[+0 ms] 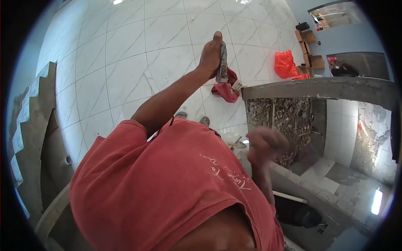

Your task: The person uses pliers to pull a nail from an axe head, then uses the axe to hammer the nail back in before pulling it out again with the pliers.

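My left hand [210, 53] is raised out in front of me, shut on a flat grey metal tool [223, 62] that points upright along my fingers. Below it on the tiled floor lies a crumpled red cloth [226, 88]. My right hand [264, 143] is blurred with motion beside the rough concrete wall [318, 88], near its rubble-faced inner side. I cannot tell whether it holds anything. My red shirt [167, 184] fills the lower part of the view, and my feet [192, 118] show just beyond it.
White marble-look floor tiles [125, 50] spread ahead. An unfinished concrete stair [35, 113] rises at left. An orange bag [284, 65] and cardboard boxes [310, 48] sit at the far right. A small tool [238, 144] lies on the floor. A white pipe [289, 196] runs below the wall.
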